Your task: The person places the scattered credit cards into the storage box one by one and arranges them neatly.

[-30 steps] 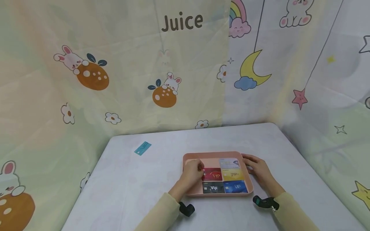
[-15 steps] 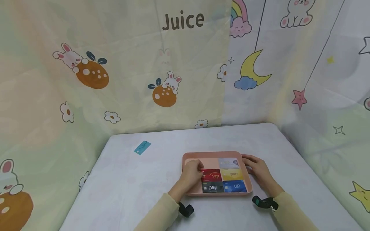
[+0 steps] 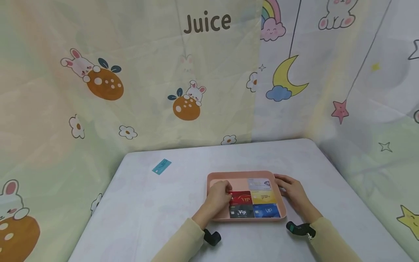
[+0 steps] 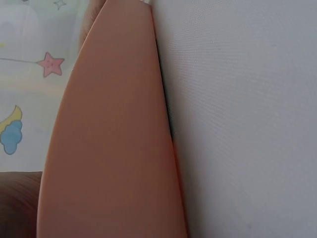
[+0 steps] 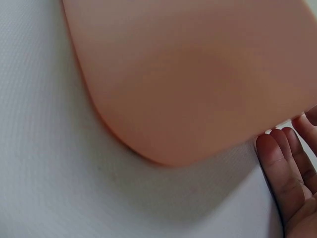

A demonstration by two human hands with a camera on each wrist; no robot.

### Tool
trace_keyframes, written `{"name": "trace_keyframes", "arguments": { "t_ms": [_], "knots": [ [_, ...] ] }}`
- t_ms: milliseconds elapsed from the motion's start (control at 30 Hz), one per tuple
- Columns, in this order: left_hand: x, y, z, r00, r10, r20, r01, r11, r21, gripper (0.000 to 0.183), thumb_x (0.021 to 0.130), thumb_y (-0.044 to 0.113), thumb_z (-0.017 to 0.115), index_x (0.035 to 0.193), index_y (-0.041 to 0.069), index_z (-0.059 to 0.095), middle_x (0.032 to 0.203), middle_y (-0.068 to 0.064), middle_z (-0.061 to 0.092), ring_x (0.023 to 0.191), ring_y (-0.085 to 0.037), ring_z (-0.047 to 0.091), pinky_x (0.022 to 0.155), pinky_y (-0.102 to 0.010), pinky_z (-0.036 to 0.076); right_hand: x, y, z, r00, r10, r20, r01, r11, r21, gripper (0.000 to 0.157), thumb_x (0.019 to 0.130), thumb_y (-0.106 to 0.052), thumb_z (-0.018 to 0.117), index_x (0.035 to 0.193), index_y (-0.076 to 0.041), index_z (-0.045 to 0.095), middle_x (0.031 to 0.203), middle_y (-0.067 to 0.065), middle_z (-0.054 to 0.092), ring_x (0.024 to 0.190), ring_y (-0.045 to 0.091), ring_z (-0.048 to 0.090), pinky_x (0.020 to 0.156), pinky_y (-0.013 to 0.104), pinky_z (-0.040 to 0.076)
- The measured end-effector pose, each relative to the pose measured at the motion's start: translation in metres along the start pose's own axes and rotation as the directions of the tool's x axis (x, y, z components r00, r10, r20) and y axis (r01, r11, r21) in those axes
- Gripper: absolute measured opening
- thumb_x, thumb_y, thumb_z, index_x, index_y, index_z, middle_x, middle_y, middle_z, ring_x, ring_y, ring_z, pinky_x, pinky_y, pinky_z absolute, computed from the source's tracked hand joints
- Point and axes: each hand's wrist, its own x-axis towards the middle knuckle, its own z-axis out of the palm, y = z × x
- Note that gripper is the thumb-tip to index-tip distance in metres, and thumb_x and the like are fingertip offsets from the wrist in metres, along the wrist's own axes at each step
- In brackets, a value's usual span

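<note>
A pink tray (image 3: 218, 218) lies on the table with several bank-style cards flat inside it. My left hand (image 3: 216, 198) reaches over its left part, fingers curled at the left edge of a red VIP card (image 3: 243, 198), pinching there. Around that card lie a black Vip card (image 3: 241, 211), a blue VIP card (image 3: 266, 210), a gold card (image 3: 264, 197) and a silver card (image 3: 258, 184). My right hand (image 3: 294, 192) rests against the tray's right side, its loosely extended fingertips (image 5: 269, 146) touching the wall. The left fingertips are partly hidden.
A teal card (image 3: 162, 166) lies alone toward the back left of the white table (image 3: 157, 211). Printed cloth (image 3: 147, 91) hangs behind the table and along both sides. A black wrist device (image 3: 212, 237) sits at the left cuff, another (image 3: 300, 229) at the right.
Within the tray, the red VIP card has shifted slightly toward me, lining up with the gold card and closing up to the black one. Both hands have stayed nearly still.
</note>
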Motion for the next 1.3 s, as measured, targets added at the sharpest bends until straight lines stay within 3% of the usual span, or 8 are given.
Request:
{"name": "trace_keyframes", "arguments": {
  "t_ms": [200, 400, 533, 767, 967, 1133, 1300],
  "knots": [
    [0.002, -0.006, -0.007, 1.000, 0.016, -0.017, -0.016, 1.000, -0.002, 0.014, 0.092, 0.011, 0.076, 0.106, 0.009, 0.071, 0.100, -0.002, 0.070, 0.087, -0.012, 0.060, 0.079, -0.027, 0.060, 0.001, 0.000, 0.002, 1.000, 0.011, 0.000, -0.011, 1.000, -0.009, 0.068, 0.101, -0.047, 0.063, 0.154, -0.008, 0.046, 0.158, 0.017, 0.046, 0.117, 0.011, 0.059, 0.089, 0.018, 0.056],
    [0.009, -0.007, -0.030, 0.998, 0.053, -0.041, -0.050, 0.995, 0.082, 0.014, 0.092, 0.009, 0.074, 0.105, 0.009, 0.070, 0.100, -0.001, 0.069, 0.088, -0.015, 0.061, 0.082, -0.032, 0.059, 0.001, -0.002, 0.001, 1.000, 0.006, 0.000, -0.006, 1.000, -0.004, 0.066, 0.102, -0.045, 0.062, 0.154, -0.008, 0.046, 0.158, 0.017, 0.046, 0.111, 0.005, 0.060, 0.088, 0.018, 0.056],
    [0.012, -0.011, -0.040, 0.995, 0.084, -0.044, -0.078, 0.988, 0.131, 0.015, 0.092, 0.011, 0.074, 0.107, 0.011, 0.071, 0.102, -0.002, 0.069, 0.091, -0.016, 0.061, 0.082, -0.031, 0.059, 0.002, -0.004, 0.002, 1.000, 0.002, 0.006, -0.002, 1.000, -0.006, 0.067, 0.102, -0.046, 0.062, 0.155, -0.008, 0.045, 0.159, 0.017, 0.045, 0.116, 0.009, 0.059, 0.089, 0.017, 0.056],
    [0.016, -0.028, -0.045, 0.976, 0.197, -0.088, -0.167, 0.948, 0.270, 0.015, 0.095, 0.017, 0.073, 0.110, 0.014, 0.073, 0.116, -0.004, 0.068, 0.113, -0.021, 0.054, 0.093, -0.035, 0.055, -0.001, -0.001, 0.002, 1.000, 0.003, 0.003, -0.003, 0.999, -0.041, 0.067, 0.103, -0.048, 0.060, 0.155, -0.009, 0.045, 0.160, 0.017, 0.043, 0.123, 0.015, 0.057, 0.088, 0.015, 0.055],
    [0.020, -0.044, -0.057, 0.962, 0.221, -0.163, -0.174, 0.949, 0.263, 0.018, 0.097, 0.015, 0.069, 0.115, 0.012, 0.071, 0.123, -0.007, 0.066, 0.118, -0.026, 0.053, 0.099, -0.041, 0.052, 0.000, 0.000, 0.003, 1.000, -0.001, -0.003, 0.001, 1.000, -0.029, 0.068, 0.102, -0.049, 0.061, 0.154, -0.009, 0.046, 0.160, 0.017, 0.043, 0.127, 0.018, 0.056, 0.089, 0.015, 0.055],
    [0.021, -0.058, -0.071, 0.962, 0.186, -0.201, -0.139, 0.964, 0.228, 0.019, 0.099, 0.013, 0.066, 0.118, 0.011, 0.069, 0.120, -0.008, 0.068, 0.116, -0.027, 0.055, 0.097, -0.042, 0.052, 0.000, 0.001, 0.004, 1.000, -0.004, -0.002, 0.004, 0.999, -0.040, 0.067, 0.103, -0.048, 0.060, 0.154, -0.008, 0.046, 0.160, 0.017, 0.043, 0.130, 0.021, 0.055, 0.089, 0.016, 0.055],
    [0.022, -0.076, -0.084, 0.970, 0.109, -0.219, -0.058, 0.972, 0.229, 0.020, 0.100, 0.013, 0.064, 0.119, 0.010, 0.068, 0.115, -0.009, 0.068, 0.112, -0.026, 0.056, 0.095, -0.041, 0.053, 0.000, 0.002, 0.004, 1.000, -0.012, -0.014, 0.011, 0.999, -0.050, 0.065, 0.103, -0.048, 0.059, 0.153, -0.008, 0.047, 0.159, 0.018, 0.044, 0.129, 0.023, 0.055, 0.087, 0.015, 0.055]
  ]
}}
